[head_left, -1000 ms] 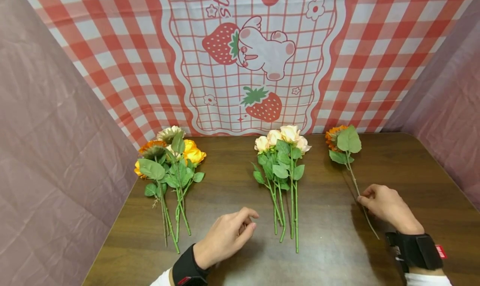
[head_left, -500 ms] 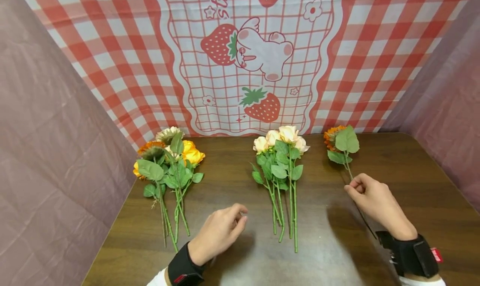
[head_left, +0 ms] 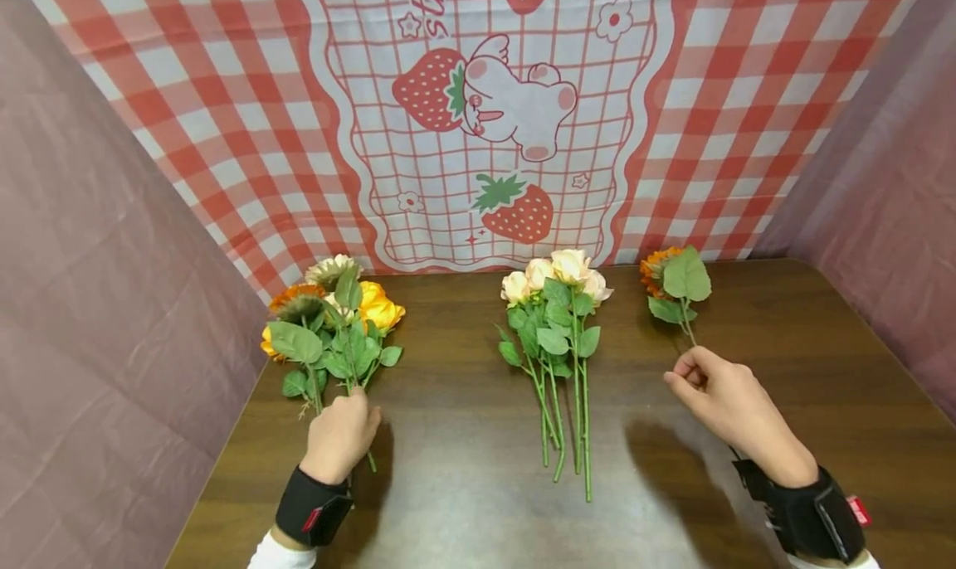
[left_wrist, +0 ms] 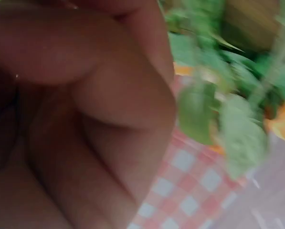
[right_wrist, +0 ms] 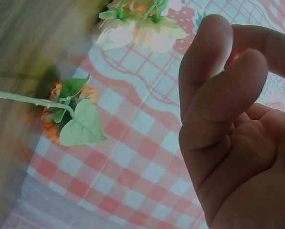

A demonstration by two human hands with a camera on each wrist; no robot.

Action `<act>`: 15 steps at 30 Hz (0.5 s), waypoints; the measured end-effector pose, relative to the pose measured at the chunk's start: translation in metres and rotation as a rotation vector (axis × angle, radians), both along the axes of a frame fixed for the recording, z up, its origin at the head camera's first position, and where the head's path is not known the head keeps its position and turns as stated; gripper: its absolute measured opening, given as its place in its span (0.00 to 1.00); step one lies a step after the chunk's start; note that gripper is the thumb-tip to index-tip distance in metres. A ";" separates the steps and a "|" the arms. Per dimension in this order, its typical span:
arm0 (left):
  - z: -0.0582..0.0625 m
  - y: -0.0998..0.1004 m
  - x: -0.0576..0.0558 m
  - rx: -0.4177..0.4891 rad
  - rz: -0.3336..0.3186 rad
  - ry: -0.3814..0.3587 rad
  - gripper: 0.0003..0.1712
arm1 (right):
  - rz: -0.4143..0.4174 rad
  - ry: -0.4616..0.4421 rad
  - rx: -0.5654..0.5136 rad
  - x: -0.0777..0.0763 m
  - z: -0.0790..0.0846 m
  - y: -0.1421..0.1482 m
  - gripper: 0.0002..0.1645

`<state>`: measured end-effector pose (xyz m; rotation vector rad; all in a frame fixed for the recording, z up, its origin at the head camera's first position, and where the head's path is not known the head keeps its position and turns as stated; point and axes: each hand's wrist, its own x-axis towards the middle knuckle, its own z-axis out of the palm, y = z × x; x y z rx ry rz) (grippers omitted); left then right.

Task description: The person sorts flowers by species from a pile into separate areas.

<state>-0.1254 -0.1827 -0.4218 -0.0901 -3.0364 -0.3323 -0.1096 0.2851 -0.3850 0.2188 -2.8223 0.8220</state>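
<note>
L hand (head_left: 341, 440) curls over L-bunch stems (head_left: 372, 462), grip can't be told; R hand (head_left: 735, 407) hovers, loosely bent, apart fr. orange flwr's stem (right_wrist: 32, 100).

The head camera looks forward and down over the bench (head_left: 456, 411). Wrist cameras look from very near the left hand (head_left: 339, 436) and right hand (head_left: 735, 407). All three see the checked cloth (head_left: 478, 154) past the far edge.

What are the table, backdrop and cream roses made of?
The table looks like wood or wood-effect laminate: brown streaky grain, soft sheen. The checked backdrop seems matte printed cloth, given its faint creases. The cream roses may be artificial, cloth and plastic: matte petals, evenly green stems.
</note>
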 end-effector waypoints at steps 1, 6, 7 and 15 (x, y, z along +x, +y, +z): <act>-0.001 -0.004 -0.003 -0.009 0.024 -0.018 0.15 | 0.002 -0.005 0.002 0.001 0.000 -0.001 0.08; -0.008 -0.016 -0.013 -0.028 0.078 -0.077 0.17 | 0.016 -0.006 0.005 0.002 -0.001 -0.003 0.08; -0.008 -0.018 -0.014 -0.026 0.083 -0.086 0.16 | 0.019 -0.006 0.002 0.002 -0.001 -0.004 0.08; -0.010 -0.025 -0.016 0.050 0.071 -0.140 0.11 | 0.050 -0.014 0.002 -0.001 -0.003 -0.009 0.07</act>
